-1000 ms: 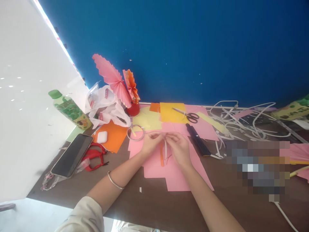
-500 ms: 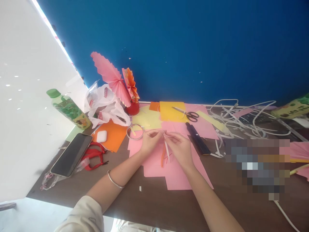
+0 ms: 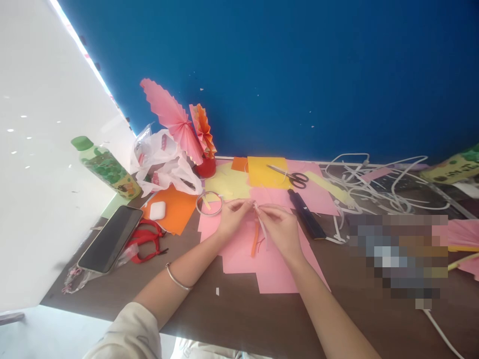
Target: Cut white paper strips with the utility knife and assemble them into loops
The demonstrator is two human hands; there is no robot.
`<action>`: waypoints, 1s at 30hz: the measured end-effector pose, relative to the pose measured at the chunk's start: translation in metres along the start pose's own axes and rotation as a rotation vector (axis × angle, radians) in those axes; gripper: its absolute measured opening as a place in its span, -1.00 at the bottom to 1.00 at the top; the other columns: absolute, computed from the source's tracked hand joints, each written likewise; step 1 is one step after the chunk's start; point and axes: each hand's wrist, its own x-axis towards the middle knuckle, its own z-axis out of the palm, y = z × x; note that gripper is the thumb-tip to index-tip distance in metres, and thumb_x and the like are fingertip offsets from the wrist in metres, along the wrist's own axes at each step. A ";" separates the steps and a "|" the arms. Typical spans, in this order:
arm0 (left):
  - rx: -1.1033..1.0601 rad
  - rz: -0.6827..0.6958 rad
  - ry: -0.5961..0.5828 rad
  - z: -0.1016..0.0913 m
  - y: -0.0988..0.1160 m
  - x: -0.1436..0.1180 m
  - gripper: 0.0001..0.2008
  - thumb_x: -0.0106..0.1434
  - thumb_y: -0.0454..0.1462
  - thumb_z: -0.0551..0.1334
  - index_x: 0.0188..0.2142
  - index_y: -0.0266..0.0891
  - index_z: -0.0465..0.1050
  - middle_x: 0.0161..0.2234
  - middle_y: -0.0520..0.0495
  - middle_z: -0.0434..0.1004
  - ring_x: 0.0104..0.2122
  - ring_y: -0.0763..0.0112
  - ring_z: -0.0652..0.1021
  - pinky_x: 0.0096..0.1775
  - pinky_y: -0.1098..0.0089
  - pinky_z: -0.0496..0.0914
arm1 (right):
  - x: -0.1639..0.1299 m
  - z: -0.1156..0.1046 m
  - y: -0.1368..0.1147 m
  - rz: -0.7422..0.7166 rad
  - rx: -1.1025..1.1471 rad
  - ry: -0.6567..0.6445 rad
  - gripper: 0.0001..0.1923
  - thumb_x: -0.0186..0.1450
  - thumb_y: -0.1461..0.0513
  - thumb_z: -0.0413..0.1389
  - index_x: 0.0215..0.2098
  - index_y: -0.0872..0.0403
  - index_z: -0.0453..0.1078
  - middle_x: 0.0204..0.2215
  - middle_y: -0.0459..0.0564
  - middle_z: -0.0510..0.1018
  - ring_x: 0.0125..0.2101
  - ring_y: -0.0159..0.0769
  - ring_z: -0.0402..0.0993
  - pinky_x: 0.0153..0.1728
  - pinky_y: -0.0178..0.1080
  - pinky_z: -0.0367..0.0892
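My left hand and my right hand meet fingertip to fingertip over pink paper sheets on the brown table. Both pinch the top of thin paper strips, one orange and one white, which hang down between them. A metal bangle sits on my left wrist. A tape ring lies just left of my left hand, and a dark knife-like tool lies just right of my right hand.
Scissors lie on yellow paper behind the hands. Pink and orange paper fans stand at the blue wall. A phone, white earbud case, green bottle and plastic bag are left; tangled white cables right.
The hands stayed together over the pink paper. The hanging strips shifted slightly, the white one swinging a little to the right.
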 end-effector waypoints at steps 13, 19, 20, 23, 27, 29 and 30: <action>0.007 0.018 0.027 -0.001 0.000 0.000 -0.77 0.12 -0.14 0.24 -0.50 -0.25 0.54 -0.45 -0.05 0.55 -0.38 0.36 0.50 -0.24 0.33 0.36 | -0.005 0.000 0.002 -0.303 -0.275 0.068 -0.86 0.16 0.19 0.11 -0.35 0.07 0.47 -0.34 0.02 0.48 -0.44 -0.33 0.45 -0.40 -0.23 0.47; -0.063 -0.021 -0.011 0.000 0.002 -0.001 -0.74 0.12 -0.12 0.23 -0.44 -0.26 0.57 -0.44 -0.08 0.57 -0.42 0.33 0.52 -0.28 0.30 0.40 | -0.005 0.002 0.003 -0.483 -0.454 0.143 -0.88 0.21 0.25 0.06 -0.37 0.05 0.45 -0.39 0.01 0.48 -0.37 -0.29 0.46 -0.33 -0.22 0.43; -0.065 -0.025 -0.007 0.000 0.002 -0.001 -0.74 0.12 -0.11 0.23 -0.43 -0.26 0.57 -0.44 -0.08 0.57 -0.42 0.32 0.53 -0.27 0.30 0.41 | -0.005 0.002 0.004 -0.490 -0.458 0.152 -0.88 0.22 0.26 0.05 -0.37 0.05 0.44 -0.39 0.01 0.48 -0.37 -0.30 0.45 -0.34 -0.23 0.43; -0.064 -0.020 0.014 0.000 0.002 -0.001 -0.75 0.11 -0.12 0.25 -0.41 -0.26 0.58 -0.43 -0.09 0.57 -0.39 0.31 0.54 -0.25 0.29 0.41 | -0.005 0.002 0.005 -0.505 -0.467 0.165 -0.88 0.22 0.28 0.04 -0.38 0.06 0.43 -0.40 0.00 0.48 -0.38 -0.31 0.45 -0.36 -0.26 0.42; -0.082 -0.031 0.031 0.000 -0.001 -0.001 -0.76 0.09 -0.13 0.26 -0.40 -0.27 0.58 -0.40 -0.10 0.57 -0.37 0.30 0.54 -0.23 0.28 0.41 | -0.005 0.002 0.006 -0.530 -0.485 0.147 -0.87 0.23 0.29 0.03 -0.37 0.07 0.43 -0.41 0.00 0.47 -0.40 -0.32 0.45 -0.38 -0.27 0.40; -0.091 -0.036 0.032 0.000 -0.001 -0.001 -0.75 0.09 -0.12 0.27 -0.41 -0.27 0.57 -0.40 -0.11 0.57 -0.37 0.30 0.54 -0.23 0.28 0.42 | -0.005 0.002 0.006 -0.531 -0.484 0.148 -0.87 0.23 0.29 0.03 -0.37 0.07 0.43 -0.41 0.00 0.47 -0.41 -0.33 0.45 -0.39 -0.28 0.40; -0.094 -0.035 0.032 0.000 -0.001 -0.001 -0.75 0.09 -0.12 0.27 -0.41 -0.27 0.57 -0.40 -0.11 0.57 -0.37 0.30 0.54 -0.23 0.28 0.42 | -0.005 0.002 0.006 -0.530 -0.483 0.150 -0.87 0.23 0.29 0.03 -0.37 0.07 0.43 -0.41 -0.01 0.47 -0.41 -0.34 0.45 -0.39 -0.28 0.39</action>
